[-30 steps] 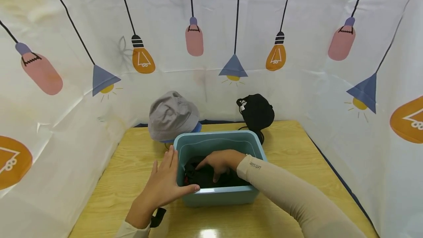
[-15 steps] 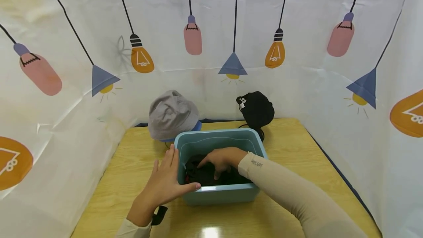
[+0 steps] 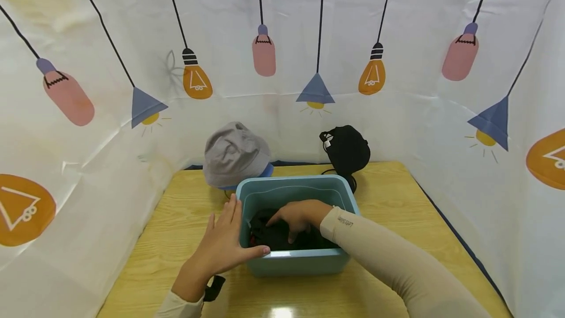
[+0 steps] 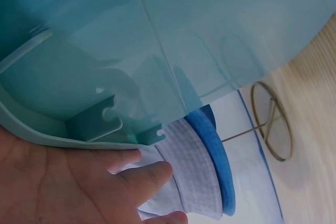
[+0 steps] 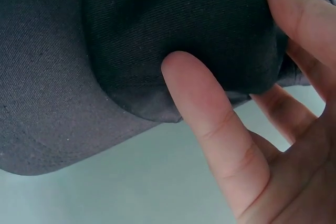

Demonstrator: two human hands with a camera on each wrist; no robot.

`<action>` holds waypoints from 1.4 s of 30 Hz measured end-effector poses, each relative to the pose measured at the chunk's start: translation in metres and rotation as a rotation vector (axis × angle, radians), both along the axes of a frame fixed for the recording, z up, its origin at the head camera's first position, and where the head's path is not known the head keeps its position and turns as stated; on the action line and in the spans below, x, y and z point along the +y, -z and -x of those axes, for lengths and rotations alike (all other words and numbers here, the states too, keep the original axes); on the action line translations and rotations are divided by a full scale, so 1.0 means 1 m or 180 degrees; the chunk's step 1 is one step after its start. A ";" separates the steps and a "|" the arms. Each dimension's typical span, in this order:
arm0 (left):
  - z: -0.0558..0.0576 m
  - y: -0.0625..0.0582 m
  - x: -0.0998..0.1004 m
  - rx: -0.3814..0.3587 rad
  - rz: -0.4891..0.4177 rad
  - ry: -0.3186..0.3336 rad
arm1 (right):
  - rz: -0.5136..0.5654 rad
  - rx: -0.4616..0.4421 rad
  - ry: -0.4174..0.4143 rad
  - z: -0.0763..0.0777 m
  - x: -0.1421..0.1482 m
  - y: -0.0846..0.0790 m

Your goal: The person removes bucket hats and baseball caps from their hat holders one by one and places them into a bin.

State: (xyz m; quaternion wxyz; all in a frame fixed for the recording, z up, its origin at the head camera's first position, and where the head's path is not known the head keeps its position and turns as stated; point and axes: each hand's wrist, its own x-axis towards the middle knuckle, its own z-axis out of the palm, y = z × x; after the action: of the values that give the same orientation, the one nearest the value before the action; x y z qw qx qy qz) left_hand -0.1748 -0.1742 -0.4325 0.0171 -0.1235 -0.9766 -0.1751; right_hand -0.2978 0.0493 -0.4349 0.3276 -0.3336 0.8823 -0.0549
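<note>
A light-blue plastic bin [image 3: 304,261] stands on the table, with dark cloth items lying inside it. My left hand [image 3: 222,242] lies along the bin's left side, fingers straight and thumb spread over the front rim. In the left wrist view its palm is against the rim. My right hand [image 3: 297,217] reaches down into the bin. It grips a black cap [image 5: 173,19]: the thumb presses on the dark cloth and the other fingers bend round its edge. A greyish brim [image 5: 42,103] shows at the left in the right wrist view.
Behind the bin, a grey bucket hat [image 3: 236,153] with a blue edge [image 4: 215,156] stands at the left. A black cap-like item [image 3: 348,148] with a cord stands at the right. A printed white sheet [image 3: 282,112] encloses the wooden table [image 3: 384,259] on three sides.
Both hands and the bin hold their places; only the head view shifts slightly.
</note>
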 end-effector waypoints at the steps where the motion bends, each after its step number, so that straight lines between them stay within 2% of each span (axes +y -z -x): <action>1: 0.000 -0.001 0.000 0.0013 0.0009 -0.0001 | 0.0002 0.0008 0.0001 0.000 0.000 0.000; 4: 0.001 -0.002 -0.001 0.0020 0.0015 -0.0003 | 0.0014 0.0027 -0.0007 0.001 -0.001 -0.002; 11: 0.001 0.000 -0.002 -0.0071 -0.0047 -0.0018 | 0.0040 0.0398 -0.0456 0.006 0.007 -0.020; 17: 0.000 0.004 -0.003 -0.0059 -0.0084 -0.0002 | 0.0246 0.0476 -0.0463 0.016 0.019 -0.038; 19: 0.001 0.004 -0.004 -0.0017 -0.0102 0.0010 | 0.0357 0.0535 -0.0553 0.019 0.021 -0.040; 23: 0.002 0.003 -0.004 0.0014 -0.0109 0.0029 | 0.0396 0.0642 -0.0928 0.018 0.016 -0.031; 27: 0.002 0.002 -0.002 -0.0040 -0.0114 0.0047 | 0.0191 0.0684 -0.1155 0.011 0.007 -0.016; 34: 0.001 0.003 -0.002 -0.0046 -0.0082 0.0033 | -0.0081 0.0698 -0.1066 0.004 -0.004 -0.003; 37: 0.001 0.003 -0.002 -0.0064 -0.0078 0.0018 | -0.0065 0.0750 -0.1068 0.004 -0.003 -0.004; 42: 0.002 0.002 -0.002 -0.0055 -0.0070 0.0007 | 0.0060 0.0819 -0.1039 0.007 0.004 -0.015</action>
State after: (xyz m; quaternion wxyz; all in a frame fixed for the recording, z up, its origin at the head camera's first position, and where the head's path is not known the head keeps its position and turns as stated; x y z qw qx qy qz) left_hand -0.1770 -0.1762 -0.4349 0.0098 -0.1229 -0.9746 -0.1870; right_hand -0.3051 0.0530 -0.4201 0.2136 -0.4795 0.8505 0.0337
